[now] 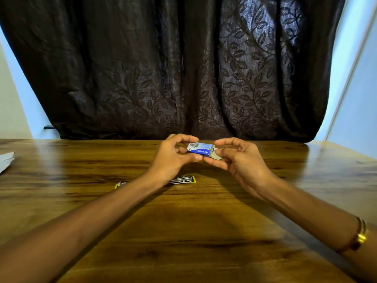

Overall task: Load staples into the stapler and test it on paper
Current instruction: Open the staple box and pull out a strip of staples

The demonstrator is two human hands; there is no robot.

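Observation:
A small blue and white staple box [199, 150] is held above the wooden table [204, 231] between both hands. My left hand [173, 158] grips its left end between thumb and fingers. My right hand [238, 160] holds the right end, where a grey flap [216, 155] hangs open. The stapler [183, 180], metal with yellow ends, lies opened flat on the table under my left wrist, which hides its middle. White paper [6, 162] lies at the table's far left edge.
A dark leaf-patterned curtain [183, 68] hangs behind the table's far edge. A gold bangle [361, 233] sits on my right forearm. Pale walls show at both sides.

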